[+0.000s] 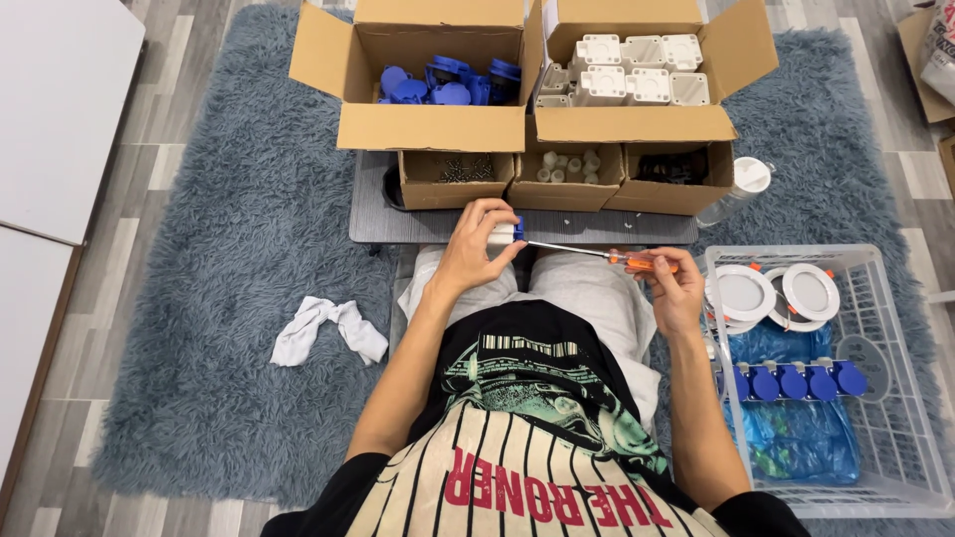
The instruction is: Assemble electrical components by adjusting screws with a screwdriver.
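Observation:
My left hand (476, 249) grips a small white plastic part with a blue cap (509, 233) above my lap. My right hand (671, 288) holds an orange-handled screwdriver (637, 263). Its thin metal shaft (567, 249) runs left, with the tip meeting the white part. Both hands hover in front of a low grey table (378, 219).
Two open cardboard boxes sit beyond the table, one with blue parts (448, 85), one with white housings (637, 75). Three small boxes (562, 174) hold screws and small pieces. A white wire basket (895, 398) at right holds assembled pieces. A white cloth (328, 328) lies on the shaggy rug.

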